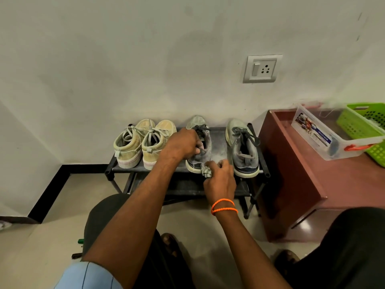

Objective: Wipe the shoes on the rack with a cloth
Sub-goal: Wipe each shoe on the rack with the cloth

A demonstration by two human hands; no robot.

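Left hand [183, 143] grips grey shoe [198, 147] collar on rack [218, 140] top shelf, shoe's long axis running near-far; right hand [218, 176] clutches cloth [206, 171] at its near heel.

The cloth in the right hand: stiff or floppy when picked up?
Probably floppy: the cloth sits crumpled in the right hand. Likely light, since fingertips alone hold it against the grey shoe heel.
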